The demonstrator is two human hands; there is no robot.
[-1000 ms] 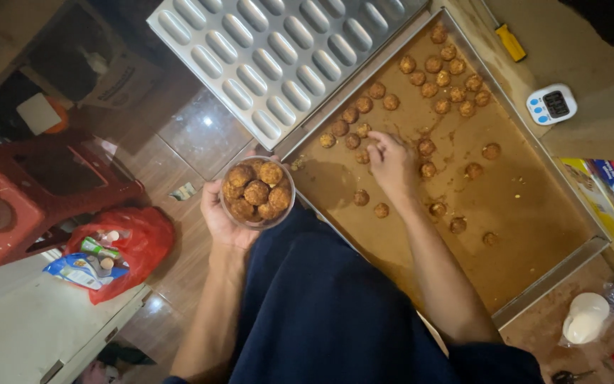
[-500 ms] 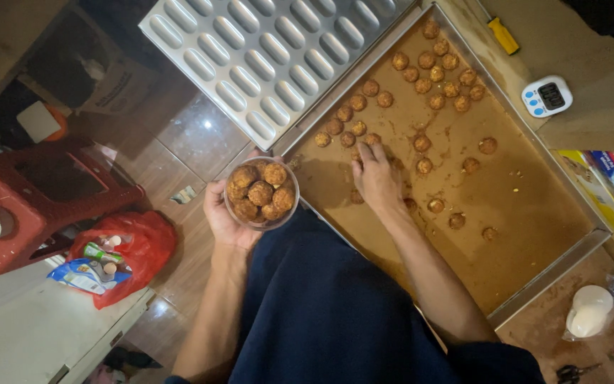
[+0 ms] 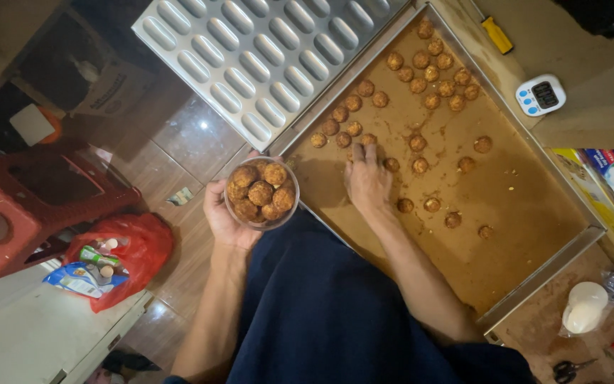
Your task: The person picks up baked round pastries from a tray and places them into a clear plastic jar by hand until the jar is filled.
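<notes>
A person's right hand (image 3: 367, 181) presses flat on a brown baking tray (image 3: 534, 213), fingertips (image 3: 364, 151) closing on a round golden cookie (image 3: 368, 140) near the tray's left edge; whether it is pinched yet cannot be told. The left hand (image 3: 230, 213) cups a clear round container (image 3: 261, 193) heaped with cookies, just off that edge. The step appears to be gathering; next, lifting the piece cleanly across. The cookies look crusty, crumb-coated, clustered toward the far corner.
</notes>
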